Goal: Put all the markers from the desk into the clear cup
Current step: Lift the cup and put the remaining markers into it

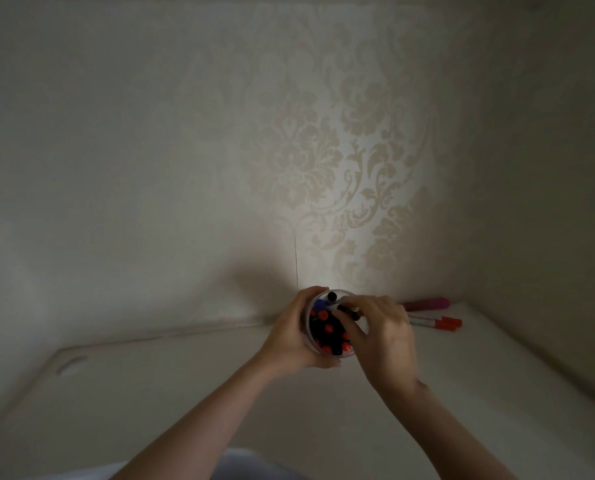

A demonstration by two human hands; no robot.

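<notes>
Markers fill most of the cup (337, 353), caps up in red, black and blue, and we hold it just off the surface (185, 393) near the back edge. Our left hand (289, 337) wraps its side in a closed grip, probably to steady it and tip the mouth toward us. Our right hand (379, 332) reaches over the rim, fingers pinched on a marker (349, 309) going in at the far side. Three more lie toward the back right corner: two red-capped ones (434, 322) side by side, and a pink one (426, 303) just behind them against the wall (323, 150). We judge the job nearly done. The surface is pale and otherwise bare; patterned wallpaper rises behind in dim light.
</notes>
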